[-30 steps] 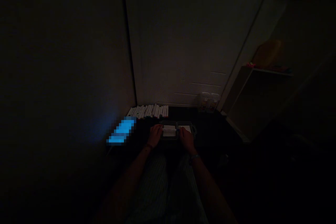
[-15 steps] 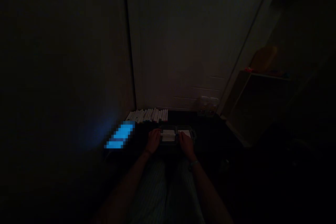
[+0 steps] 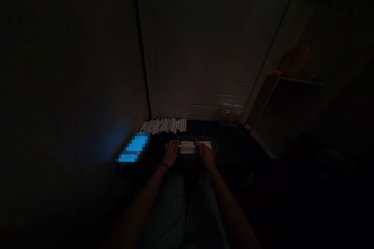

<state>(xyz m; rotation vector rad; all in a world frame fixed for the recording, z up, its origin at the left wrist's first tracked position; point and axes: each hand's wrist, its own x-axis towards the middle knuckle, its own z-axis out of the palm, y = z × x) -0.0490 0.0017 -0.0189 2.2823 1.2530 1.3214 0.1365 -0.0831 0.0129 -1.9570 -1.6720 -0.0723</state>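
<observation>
The room is very dark. My left hand (image 3: pixel 171 152) and my right hand (image 3: pixel 206 155) reach forward over my legs to a small dark open case (image 3: pixel 197 147) on the floor. Two pale rectangles show inside the case. Between my hands I hold a thin white marker-like stick (image 3: pixel 187 146) level across the case, left fingers at one end, right fingers at the other. Both hands look closed on it, though the dimness hides the fingers' detail.
A row of several white markers (image 3: pixel 163 125) lies against the wall behind the case. A glowing blue blurred screen (image 3: pixel 133 148) sits at the left. Two small bottles (image 3: pixel 231 114) stand by the door; a low cabinet (image 3: pixel 280 113) is at the right.
The view shifted slightly up and down. My hands stay at the case with the white stick between them; no clear change in grip.
</observation>
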